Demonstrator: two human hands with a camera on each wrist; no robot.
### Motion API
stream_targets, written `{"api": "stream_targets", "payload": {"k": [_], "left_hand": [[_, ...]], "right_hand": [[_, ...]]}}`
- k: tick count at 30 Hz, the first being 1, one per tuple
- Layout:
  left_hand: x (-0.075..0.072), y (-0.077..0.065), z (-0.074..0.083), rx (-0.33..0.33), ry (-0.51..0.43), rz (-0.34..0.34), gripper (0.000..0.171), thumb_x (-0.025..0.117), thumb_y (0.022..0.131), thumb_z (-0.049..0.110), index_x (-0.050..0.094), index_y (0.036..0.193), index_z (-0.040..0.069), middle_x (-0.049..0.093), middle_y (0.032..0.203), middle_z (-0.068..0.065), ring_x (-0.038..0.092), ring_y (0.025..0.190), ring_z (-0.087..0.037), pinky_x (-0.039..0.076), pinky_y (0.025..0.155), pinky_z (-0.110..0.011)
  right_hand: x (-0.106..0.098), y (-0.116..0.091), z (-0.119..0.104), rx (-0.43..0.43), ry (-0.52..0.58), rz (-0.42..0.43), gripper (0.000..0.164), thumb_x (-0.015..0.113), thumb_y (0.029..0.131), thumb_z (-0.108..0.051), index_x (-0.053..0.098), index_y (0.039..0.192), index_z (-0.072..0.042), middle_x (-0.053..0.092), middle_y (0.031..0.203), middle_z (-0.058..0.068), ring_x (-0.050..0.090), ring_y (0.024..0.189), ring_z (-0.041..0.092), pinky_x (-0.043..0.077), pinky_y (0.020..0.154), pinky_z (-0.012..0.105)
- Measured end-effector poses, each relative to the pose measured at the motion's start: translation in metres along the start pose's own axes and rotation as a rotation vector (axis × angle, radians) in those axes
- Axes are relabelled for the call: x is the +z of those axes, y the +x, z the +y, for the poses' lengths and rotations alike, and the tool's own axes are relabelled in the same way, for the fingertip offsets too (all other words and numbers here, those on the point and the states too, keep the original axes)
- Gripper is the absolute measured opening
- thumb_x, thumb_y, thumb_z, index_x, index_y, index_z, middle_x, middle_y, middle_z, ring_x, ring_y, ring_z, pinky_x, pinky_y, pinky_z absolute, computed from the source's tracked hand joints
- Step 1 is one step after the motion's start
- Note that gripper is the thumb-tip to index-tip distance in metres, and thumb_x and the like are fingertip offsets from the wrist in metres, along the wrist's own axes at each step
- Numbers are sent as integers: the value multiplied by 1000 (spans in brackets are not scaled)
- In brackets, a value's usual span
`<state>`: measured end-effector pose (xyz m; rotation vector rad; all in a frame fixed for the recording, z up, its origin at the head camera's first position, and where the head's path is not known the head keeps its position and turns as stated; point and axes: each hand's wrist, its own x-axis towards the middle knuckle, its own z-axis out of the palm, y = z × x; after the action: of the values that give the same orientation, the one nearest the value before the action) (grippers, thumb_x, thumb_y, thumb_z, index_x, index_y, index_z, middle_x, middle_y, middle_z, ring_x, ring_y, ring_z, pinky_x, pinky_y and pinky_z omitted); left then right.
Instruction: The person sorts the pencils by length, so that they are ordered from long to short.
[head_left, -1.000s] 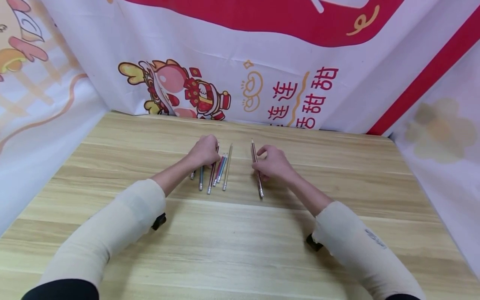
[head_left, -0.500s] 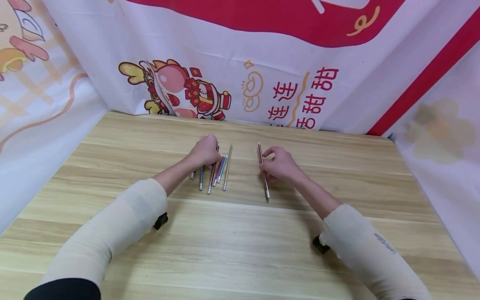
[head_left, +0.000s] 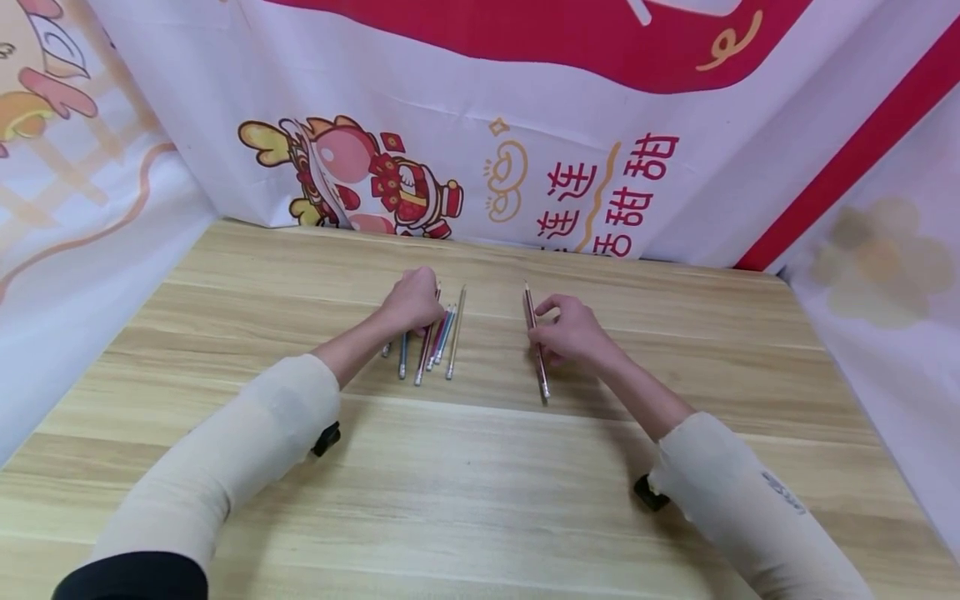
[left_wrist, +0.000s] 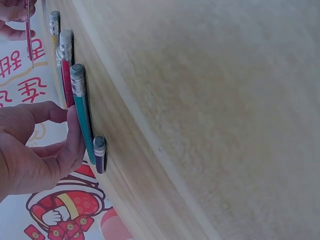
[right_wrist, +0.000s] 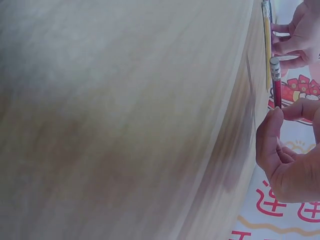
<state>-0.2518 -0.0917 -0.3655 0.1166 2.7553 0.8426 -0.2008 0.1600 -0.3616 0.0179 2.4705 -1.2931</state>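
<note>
My left hand [head_left: 415, 300] is over a loose group of pencils on the wooden table. In the left wrist view its thumb and a finger pinch a red pencil [left_wrist: 66, 82], close beside a teal pencil [left_wrist: 82, 115]. Out to the right, my right hand [head_left: 572, 327] pinches a dark red pencil [head_left: 538, 358] with a silver ferrule and pale eraser, its point facing the back wall. The right wrist view shows this pencil's eraser end [right_wrist: 275, 62] sticking out past thumb and finger. A gold pencil [head_left: 457, 333] lies at the group's right edge.
Shorter pencils, one light blue [head_left: 444, 333], lie between the left hand and the gold one. A dark pencil [left_wrist: 100, 155] shows at the group's other side. The table [head_left: 480, 492] meets a printed white and red cloth [head_left: 465, 92] at the back.
My right hand has moved a little to the right with the dark red pencil, away from the group. The left hand has stayed almost still among the pencils.
</note>
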Motion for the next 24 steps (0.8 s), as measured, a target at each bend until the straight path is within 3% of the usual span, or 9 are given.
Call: {"api": "stream_targets", "payload": {"k": [8,12,16,24], "left_hand": [[-3,-2,-3,7,-50,-12,29,74,90,3,52,70,5,53,62,-4,59,45,-16,61,48,-30],[-6,-4,-6,1,-120,-27,12,71,92,2,63,97,-4,59,80,-10,60,51,-15,63,52,-30],[-10,-7,-8,3,-208,-47,40,67,93,0,58,131,-7,66,93,-18,62,56,-16,64,56,-33],[-16,-13,-7,12,-244,-73,43,66,94,-1,56,136,-5,69,82,-18,62,53,-17,63,55,-33]], "right_hand": [[-3,0,4,3,27,-2,43,67,91,-4,53,131,2,72,90,18,65,64,17,63,59,32],[-7,-1,6,2,45,-7,44,66,91,-3,52,133,3,72,92,19,66,65,18,64,61,34],[-10,-1,9,11,62,-9,45,65,91,-1,52,133,4,71,92,21,66,66,18,65,62,35],[-16,-5,14,16,116,-27,46,62,91,2,49,135,5,67,90,21,64,66,19,66,65,37]]}}
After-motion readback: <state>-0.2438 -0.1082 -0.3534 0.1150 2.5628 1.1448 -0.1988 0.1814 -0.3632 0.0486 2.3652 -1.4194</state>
